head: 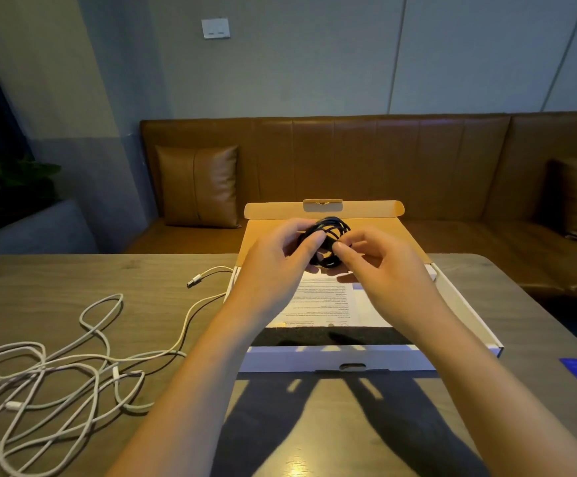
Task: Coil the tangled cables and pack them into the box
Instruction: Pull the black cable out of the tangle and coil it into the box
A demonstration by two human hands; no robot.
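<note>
Holding the black cable coil [328, 241] above the open box [466, 311], I have my left hand [280, 256] curled round its left side and my right hand [376, 259] pinching a strand on the right between thumb and fingertips. I judge this to be the finish of the first coil: the loops look gathered but uneven, so I would tuck the loose end through or round the bundle, keeping the left grip firm so the turns do not spring apart. Then I would lower it flat onto the printed sheet [328, 301] inside the box, towards one corner, leaving room. White cables [56, 366] lie tangled on the counter [135, 270] well to the left, one plug [195, 280] near the box's edge, not yet coiled.
</note>
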